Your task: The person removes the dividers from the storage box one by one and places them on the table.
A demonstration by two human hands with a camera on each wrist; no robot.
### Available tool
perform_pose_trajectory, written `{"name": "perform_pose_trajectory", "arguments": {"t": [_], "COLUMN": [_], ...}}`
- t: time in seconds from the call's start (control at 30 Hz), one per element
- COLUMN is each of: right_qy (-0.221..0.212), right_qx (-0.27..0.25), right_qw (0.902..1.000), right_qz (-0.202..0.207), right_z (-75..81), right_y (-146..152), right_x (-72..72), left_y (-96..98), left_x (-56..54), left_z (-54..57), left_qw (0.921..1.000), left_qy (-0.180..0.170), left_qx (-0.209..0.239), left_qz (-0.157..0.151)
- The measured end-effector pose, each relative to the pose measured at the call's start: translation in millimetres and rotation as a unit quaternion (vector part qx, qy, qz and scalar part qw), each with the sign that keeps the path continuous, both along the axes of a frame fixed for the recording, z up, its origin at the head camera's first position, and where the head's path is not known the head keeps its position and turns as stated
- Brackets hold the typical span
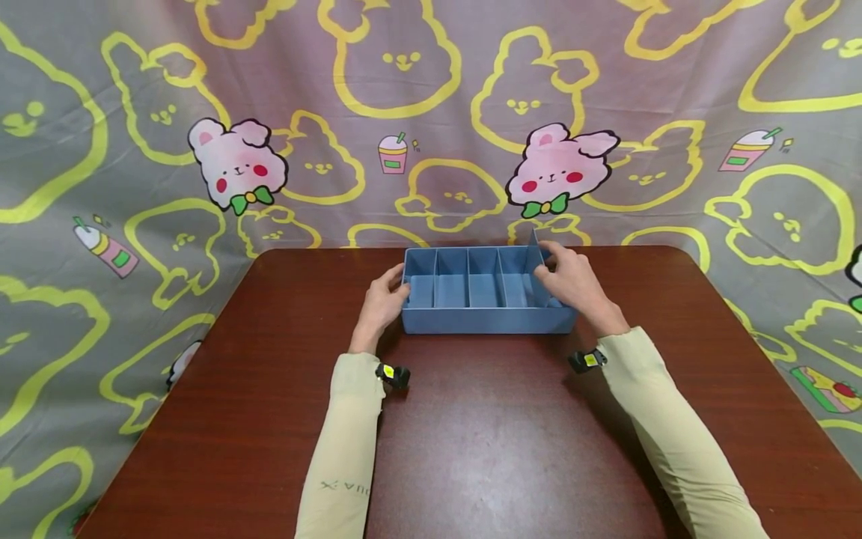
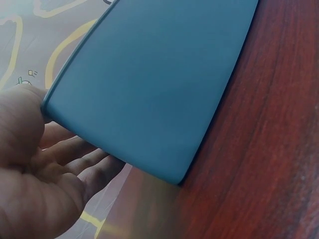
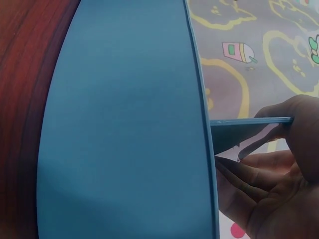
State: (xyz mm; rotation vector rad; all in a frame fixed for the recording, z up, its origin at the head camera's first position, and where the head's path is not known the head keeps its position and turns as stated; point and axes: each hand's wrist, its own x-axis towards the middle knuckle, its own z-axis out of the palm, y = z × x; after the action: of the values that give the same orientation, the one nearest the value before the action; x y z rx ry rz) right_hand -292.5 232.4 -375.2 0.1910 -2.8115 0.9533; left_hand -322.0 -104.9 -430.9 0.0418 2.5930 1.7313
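Note:
A blue box (image 1: 489,321) with several compartments lies lengthwise at the far side of the table. My left hand (image 1: 381,305) holds its left end, thumb over the rim; in the left wrist view the other fingers (image 2: 82,159) lie against the end wall. Near the right end, my right hand (image 1: 578,283) pinches a thin blue divider (image 1: 534,253), whose upper part stands above the rim. The right wrist view shows this divider (image 3: 233,134) jutting past the box's edge between thumb and fingers. Its lower edge is hidden behind the front wall.
Other dividers (image 1: 468,277) stand upright across the box. The dark red-brown table (image 1: 485,434) extends in front and to both sides. A grey curtain (image 1: 444,142) with cartoon prints hangs right behind the table's far edge. Each wrist carries a small black camera (image 1: 397,376).

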Motion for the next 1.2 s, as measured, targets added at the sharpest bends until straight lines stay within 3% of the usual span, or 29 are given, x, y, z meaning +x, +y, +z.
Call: {"name": "perform_pose_trajectory", "arguments": {"t": [1.2], "right_qy": [0.011], "right_qx": [0.011], "right_qw": [0.9999], "right_qz": [-0.005], "right_z": [-1.8], "right_y": [-4.2], "right_x": [-1.7], "left_y": [1.4], "left_x": [2.5], "left_z": [1.7], "left_qw": [0.9998], "left_qy": [0.018], "left_qx": [-0.012], "left_qz": [0.001]}}
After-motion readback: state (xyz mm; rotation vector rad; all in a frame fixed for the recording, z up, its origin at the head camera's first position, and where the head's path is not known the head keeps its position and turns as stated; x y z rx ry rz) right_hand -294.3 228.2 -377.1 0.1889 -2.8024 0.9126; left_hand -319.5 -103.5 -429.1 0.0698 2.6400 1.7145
